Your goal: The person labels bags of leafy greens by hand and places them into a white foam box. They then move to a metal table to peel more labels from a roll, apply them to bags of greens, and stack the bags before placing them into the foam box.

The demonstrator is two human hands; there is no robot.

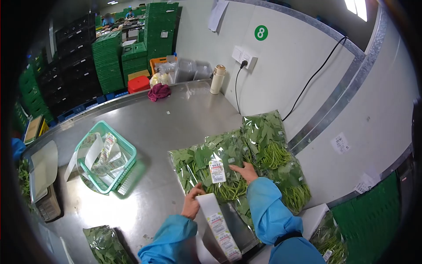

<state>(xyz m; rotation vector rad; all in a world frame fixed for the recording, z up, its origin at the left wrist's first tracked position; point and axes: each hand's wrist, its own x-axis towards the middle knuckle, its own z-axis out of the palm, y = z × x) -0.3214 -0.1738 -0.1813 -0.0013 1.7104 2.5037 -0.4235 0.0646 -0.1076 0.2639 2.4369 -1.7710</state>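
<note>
My left hand is closed at the upper end of a strip of printed labels, which hangs down toward the front edge. Just beyond it lies a clear bag of leafy green vegetables with long stems. A white printed label sits on that bag's front. My right hand rests on the bags to the right of this label, fingers stretched out and holding nothing. More bagged greens lie beside and behind it, touching one another.
A green basket with label strips stands on the metal table. Another greens bag lies at front left. A thermos, a purple cloth and a red container line the back edge. A white wall bounds the right.
</note>
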